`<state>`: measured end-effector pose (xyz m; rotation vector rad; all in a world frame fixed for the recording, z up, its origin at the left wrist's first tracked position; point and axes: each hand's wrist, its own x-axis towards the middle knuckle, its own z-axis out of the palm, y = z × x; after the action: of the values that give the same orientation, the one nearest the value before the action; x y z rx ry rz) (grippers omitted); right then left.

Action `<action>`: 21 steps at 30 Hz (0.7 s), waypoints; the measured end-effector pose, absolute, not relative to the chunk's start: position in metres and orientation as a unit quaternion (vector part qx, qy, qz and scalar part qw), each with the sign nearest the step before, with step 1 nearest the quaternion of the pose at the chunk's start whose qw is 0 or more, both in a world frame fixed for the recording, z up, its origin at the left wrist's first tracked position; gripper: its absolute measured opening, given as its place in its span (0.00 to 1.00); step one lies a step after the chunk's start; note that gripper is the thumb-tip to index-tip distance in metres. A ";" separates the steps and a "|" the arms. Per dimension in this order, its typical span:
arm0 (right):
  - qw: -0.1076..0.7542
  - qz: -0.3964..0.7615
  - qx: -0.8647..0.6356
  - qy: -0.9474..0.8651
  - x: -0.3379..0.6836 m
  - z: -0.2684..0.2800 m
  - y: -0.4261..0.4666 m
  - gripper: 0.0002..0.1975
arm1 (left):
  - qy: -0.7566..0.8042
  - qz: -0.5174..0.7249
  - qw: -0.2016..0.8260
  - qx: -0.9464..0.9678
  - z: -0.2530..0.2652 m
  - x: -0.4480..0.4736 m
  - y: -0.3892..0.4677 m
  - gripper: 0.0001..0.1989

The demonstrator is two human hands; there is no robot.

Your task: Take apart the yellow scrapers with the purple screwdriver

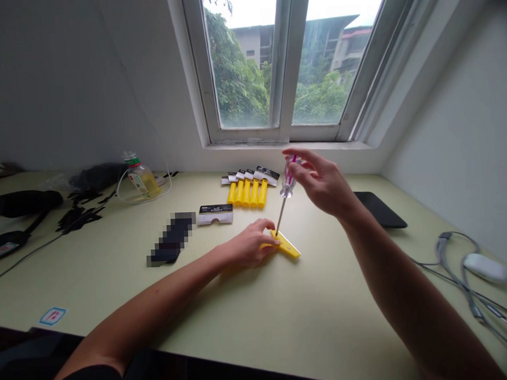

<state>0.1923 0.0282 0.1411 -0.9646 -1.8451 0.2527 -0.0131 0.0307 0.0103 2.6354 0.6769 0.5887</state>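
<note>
My right hand [319, 179] grips the clear and purple handle of a screwdriver [288, 183], fingers around its top. The shaft slants down, and its tip meets a yellow scraper [287, 245] on the table. Along the scraper's outer side runs a pale, shiny edge. My left hand [253, 242] is closed on the scraper's near end, thumb and fingers on either side of the screwdriver tip. Part of the scraper is hidden under that hand. Behind the hands lies a row of several yellow handles [246, 193] with black and white cards at their tops.
A black and white card [215, 214] and a blurred-out dark phone-like object [172, 237] lie left of the hands. Farther left stands a bottle of yellow liquid [141, 180] inside a cable loop. At right are a black flat device [379, 209], grey cables [456, 277] and a white case [484, 267].
</note>
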 end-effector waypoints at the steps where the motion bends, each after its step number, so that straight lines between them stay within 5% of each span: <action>1: 0.496 0.065 -0.416 -0.760 0.193 0.143 0.026 0.19 | 0.242 0.204 0.169 0.933 0.011 -0.013 0.030 0.11; 4: 0.501 -0.036 -0.443 -0.742 0.192 0.145 0.022 0.17 | 0.254 0.190 0.135 0.939 0.013 -0.012 0.028 0.11; 9: 0.512 0.053 -0.393 -0.762 0.188 0.142 0.022 0.19 | 0.260 0.164 0.103 0.946 0.010 -0.011 0.030 0.12; 14: 0.509 -0.039 -0.425 -0.747 0.189 0.145 0.018 0.15 | 0.259 0.161 0.098 0.947 0.008 -0.011 0.030 0.12; 21: 0.506 -0.018 -0.415 -0.756 0.188 0.145 0.014 0.14 | 0.256 0.162 0.066 0.951 0.010 -0.009 0.026 0.13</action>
<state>0.1875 0.0139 0.1446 -1.0007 -1.8224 -0.0443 -0.0090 0.0256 0.0101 2.8670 0.7727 0.4879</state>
